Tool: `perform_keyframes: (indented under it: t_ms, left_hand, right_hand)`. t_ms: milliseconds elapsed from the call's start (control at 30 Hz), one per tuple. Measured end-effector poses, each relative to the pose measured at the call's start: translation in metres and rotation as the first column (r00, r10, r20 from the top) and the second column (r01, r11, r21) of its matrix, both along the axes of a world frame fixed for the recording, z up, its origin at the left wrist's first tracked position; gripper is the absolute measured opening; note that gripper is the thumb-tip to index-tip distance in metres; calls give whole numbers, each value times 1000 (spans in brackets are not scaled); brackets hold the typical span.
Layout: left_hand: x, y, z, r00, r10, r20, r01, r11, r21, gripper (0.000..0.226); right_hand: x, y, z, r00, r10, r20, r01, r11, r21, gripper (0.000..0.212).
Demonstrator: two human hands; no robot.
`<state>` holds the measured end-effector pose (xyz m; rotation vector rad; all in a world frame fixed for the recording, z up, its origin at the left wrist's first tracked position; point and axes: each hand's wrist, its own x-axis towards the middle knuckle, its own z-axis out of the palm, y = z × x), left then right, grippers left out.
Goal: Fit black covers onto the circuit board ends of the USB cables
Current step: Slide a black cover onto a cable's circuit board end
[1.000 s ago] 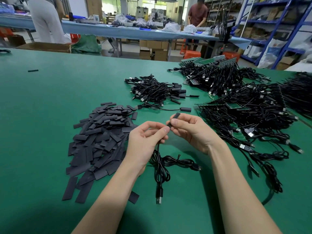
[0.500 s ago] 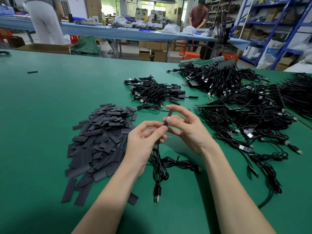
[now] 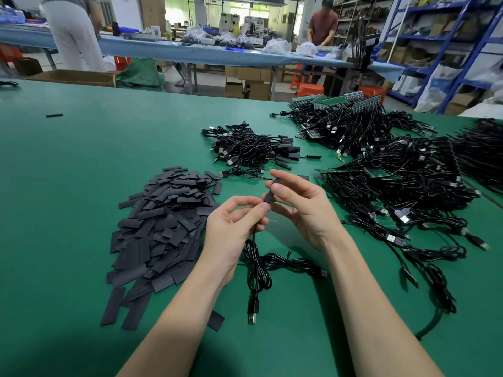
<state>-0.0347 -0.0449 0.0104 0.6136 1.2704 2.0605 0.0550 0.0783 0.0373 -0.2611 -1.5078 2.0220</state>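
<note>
My left hand (image 3: 234,227) pinches the top of a black USB cable (image 3: 255,265) just below its covered end. My right hand (image 3: 302,205) pinches the black cover (image 3: 270,194) on that end between thumb and fingers, held upright above the table. The cable hangs in a bundled loop, its USB plug (image 3: 252,312) lying on the green mat. The board under the cover is hidden. A pile of flat black covers (image 3: 160,229) lies to the left of my hands.
A heap of cables with covers on their ends (image 3: 253,148) lies beyond my hands. Bare cables with green boards (image 3: 394,180) are heaped on the right, with more at the back right (image 3: 337,118). Two people stand at a far blue table (image 3: 190,53).
Both hands have shifted slightly up and away with the cable. The cover has turned from slanted to more upright in my right fingers.
</note>
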Motion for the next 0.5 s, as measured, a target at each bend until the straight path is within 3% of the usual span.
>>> perform_keyframes:
  t_ms: [367, 500]
  left_hand:
    - [1, 0, 0, 1000, -4, -8, 3, 1000, -24, 8]
    - [1, -1, -1, 1000, 0, -14, -1, 1000, -30, 7]
  right_hand:
    - [-2, -1, 1, 999, -43, 10, 43, 998, 45, 35]
    - [-2, -1, 0, 999, -46, 3, 46, 998, 38, 28]
